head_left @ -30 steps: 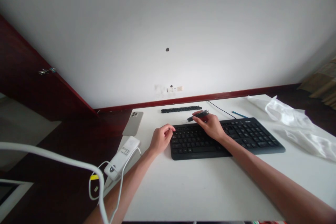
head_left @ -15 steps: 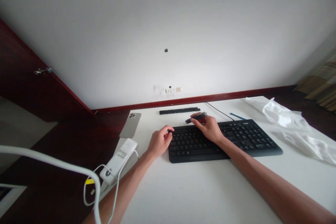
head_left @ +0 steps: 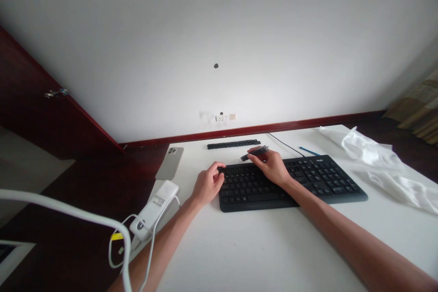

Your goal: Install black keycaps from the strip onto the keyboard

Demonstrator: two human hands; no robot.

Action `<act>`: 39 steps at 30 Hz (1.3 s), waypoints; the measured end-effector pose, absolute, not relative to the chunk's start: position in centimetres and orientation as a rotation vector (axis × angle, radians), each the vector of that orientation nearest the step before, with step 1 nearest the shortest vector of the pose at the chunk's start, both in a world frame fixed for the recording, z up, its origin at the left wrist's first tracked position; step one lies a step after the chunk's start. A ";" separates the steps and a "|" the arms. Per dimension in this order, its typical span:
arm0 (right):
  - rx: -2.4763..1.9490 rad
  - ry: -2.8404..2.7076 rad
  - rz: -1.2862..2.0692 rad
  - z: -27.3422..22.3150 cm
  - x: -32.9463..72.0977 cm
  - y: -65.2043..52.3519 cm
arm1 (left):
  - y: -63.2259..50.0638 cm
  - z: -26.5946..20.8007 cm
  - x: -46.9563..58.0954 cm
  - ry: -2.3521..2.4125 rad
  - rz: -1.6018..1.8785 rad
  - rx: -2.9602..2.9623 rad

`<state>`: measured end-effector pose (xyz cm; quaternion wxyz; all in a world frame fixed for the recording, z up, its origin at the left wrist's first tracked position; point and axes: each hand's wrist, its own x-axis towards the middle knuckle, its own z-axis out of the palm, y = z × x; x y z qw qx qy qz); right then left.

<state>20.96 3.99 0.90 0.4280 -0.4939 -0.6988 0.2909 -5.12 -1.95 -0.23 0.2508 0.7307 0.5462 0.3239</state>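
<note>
A black full-size keyboard [head_left: 263,187] lies on the white table, slightly angled. At its upper left corner, my left hand [head_left: 208,183] is closed, with curled fingers and thumb gripping the edge. Over the keyboard's top edge, my right hand [head_left: 272,164] pinches a dark-handled keycap puller [head_left: 249,154]; thin wire shows at its left tip, close to the top row. The palm and wrist cover part of the keys. Behind the keyboard lies a row of black keycaps [head_left: 233,144].
A phone [head_left: 170,163] lies at the table's left edge, near a white power strip [head_left: 155,210] with cables. A blue stick-like tool [head_left: 309,151] rests behind the keyboard. Crumpled white plastic bags [head_left: 371,148] lie at the right. The keyboard's cable [head_left: 286,144] runs backward.
Almost nothing differs. The keycap puller has shifted very slightly left, and its wire tip shows a little more clearly. My left hand keeps its place at the keyboard's corner.
</note>
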 end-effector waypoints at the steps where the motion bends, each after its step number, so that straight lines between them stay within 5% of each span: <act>1: -1.235 -1.748 0.722 0.9 21.0 4.0 | -2.0 -0.2 -5.1 1.486 0.880 1.989; 39: -1.211 -1.749 0.712 0.8 20.9 4.0 | -2.0 -0.2 -5.1 1.475 0.871 2.012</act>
